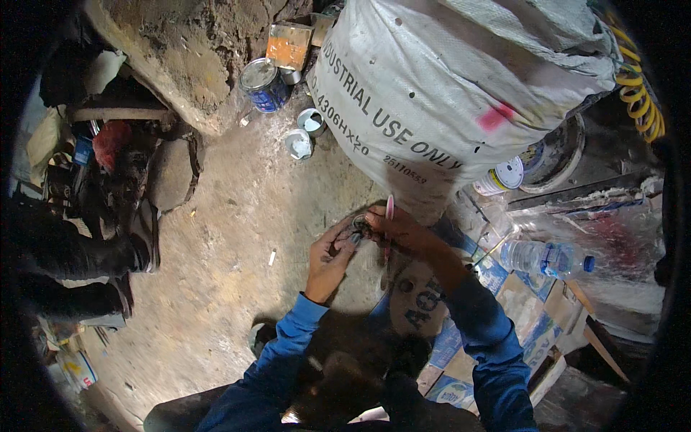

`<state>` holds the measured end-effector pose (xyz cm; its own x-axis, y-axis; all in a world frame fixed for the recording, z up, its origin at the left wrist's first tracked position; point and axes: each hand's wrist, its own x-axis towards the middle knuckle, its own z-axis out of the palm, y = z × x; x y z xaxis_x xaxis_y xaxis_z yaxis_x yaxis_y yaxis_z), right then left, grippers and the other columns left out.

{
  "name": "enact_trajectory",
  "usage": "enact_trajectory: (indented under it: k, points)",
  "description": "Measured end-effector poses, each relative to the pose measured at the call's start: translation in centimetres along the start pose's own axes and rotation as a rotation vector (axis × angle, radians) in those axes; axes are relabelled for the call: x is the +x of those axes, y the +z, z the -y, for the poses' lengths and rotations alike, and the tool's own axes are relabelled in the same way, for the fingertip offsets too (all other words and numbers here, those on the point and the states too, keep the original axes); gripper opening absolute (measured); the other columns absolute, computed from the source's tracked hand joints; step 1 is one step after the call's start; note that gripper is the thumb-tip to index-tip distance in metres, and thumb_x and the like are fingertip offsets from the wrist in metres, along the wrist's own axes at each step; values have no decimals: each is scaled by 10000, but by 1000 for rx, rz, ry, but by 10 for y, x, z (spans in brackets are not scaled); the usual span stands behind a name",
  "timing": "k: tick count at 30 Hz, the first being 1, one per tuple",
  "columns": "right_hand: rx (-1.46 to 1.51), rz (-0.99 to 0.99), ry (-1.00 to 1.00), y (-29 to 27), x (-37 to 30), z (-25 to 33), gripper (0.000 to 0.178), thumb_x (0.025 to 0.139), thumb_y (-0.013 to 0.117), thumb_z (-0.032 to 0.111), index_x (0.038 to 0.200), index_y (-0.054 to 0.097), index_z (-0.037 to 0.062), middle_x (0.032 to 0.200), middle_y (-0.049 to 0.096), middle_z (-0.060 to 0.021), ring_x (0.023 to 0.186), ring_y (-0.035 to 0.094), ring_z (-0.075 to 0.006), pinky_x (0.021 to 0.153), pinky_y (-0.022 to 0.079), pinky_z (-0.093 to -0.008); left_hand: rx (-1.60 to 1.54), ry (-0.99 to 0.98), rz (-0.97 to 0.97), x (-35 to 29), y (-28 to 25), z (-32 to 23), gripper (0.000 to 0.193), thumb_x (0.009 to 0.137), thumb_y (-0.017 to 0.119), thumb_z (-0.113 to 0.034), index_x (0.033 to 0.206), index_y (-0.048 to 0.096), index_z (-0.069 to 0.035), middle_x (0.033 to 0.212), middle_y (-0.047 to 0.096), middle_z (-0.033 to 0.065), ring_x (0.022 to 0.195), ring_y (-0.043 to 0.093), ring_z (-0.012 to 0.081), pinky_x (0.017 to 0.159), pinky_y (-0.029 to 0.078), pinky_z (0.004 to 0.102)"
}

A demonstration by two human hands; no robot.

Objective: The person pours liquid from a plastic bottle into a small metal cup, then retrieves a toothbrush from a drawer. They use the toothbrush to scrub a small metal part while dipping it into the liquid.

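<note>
Both my hands meet near the middle of the head view, over the floor in front of a big white sack. My left hand (332, 253) is closed around a small dark ring-shaped piece (360, 224), whose exact kind I cannot make out. Fingertips of my right hand (400, 229) touch the same piece from the other side. A thin pink-and-white stick (389, 209) stands up from my right hand, held in its fingers; its lower end points toward my lap. Dark smudges mark the fingers of both hands.
The white woven sack (446, 93) fills the upper right. Paint tins (263, 86) and a small white cup (298, 145) stand left of it. A plastic water bottle (543, 258) lies on flattened cardboard (518, 306). Another person's dark shoes (137, 237) are at far left.
</note>
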<state>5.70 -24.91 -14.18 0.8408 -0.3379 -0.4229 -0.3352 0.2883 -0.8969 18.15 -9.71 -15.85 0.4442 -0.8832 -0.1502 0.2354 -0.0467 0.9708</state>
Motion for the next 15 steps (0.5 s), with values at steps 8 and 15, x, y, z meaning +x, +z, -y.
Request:
enact_trajectory:
  k: [8, 15]
  points:
    - [307, -143, 140, 33, -12, 13, 327, 928, 552, 371, 847, 567, 55, 664, 543, 0, 561, 479, -83, 515, 387, -237, -692, -150, -109, 1, 13, 13, 203, 934, 558, -46, 1124, 569, 24, 1044, 640, 80, 920, 611, 134, 818, 490, 238]
    - [186, -663, -289, 36, -5, 21, 344, 938, 543, 375, 830, 579, 50, 642, 519, -8, 566, 503, -116, 540, 397, -272, -827, -116, -241, 5, -9, 15, 216, 948, 530, -67, 1133, 557, 42, 1191, 600, 161, 1126, 582, 258, 1005, 480, 342]
